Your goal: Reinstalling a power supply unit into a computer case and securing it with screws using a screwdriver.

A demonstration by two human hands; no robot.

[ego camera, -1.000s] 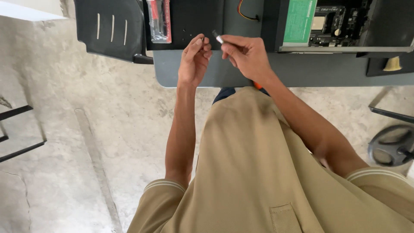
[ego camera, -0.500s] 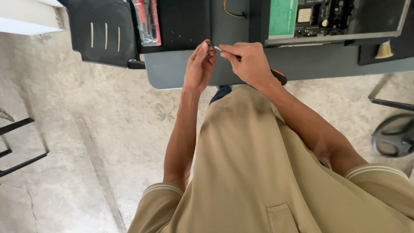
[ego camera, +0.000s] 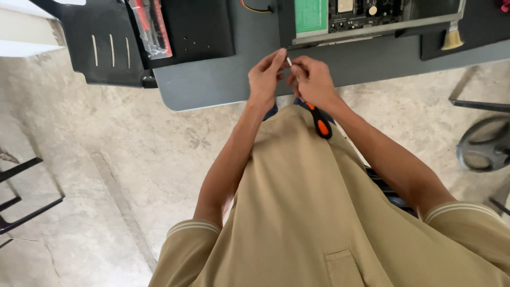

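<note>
My right hand (ego camera: 313, 81) grips a screwdriver (ego camera: 319, 121) with an orange and black handle; the handle points back toward my body and the metal tip sticks up between my fingers. My left hand (ego camera: 266, 78) is raised beside it, its fingertips pinched at the screwdriver's tip, perhaps on something too small to make out. Both hands hover over the near edge of a grey table (ego camera: 212, 79). Just beyond them lies an open computer case (ego camera: 372, 21) with a circuit board and a green panel inside.
A black side panel (ego camera: 101, 48) overhangs the table's left end. A packet of red and black tools (ego camera: 149, 26) lies on a black mat (ego camera: 204, 29). A small brush (ego camera: 451, 37) sits at the right. Metal frames and a wheel (ego camera: 486, 143) stand on the concrete floor.
My hands have come closer together, and the left fingers now meet the screwdriver tip. The view has shifted, so the table and case sit further right and lower in the picture.
</note>
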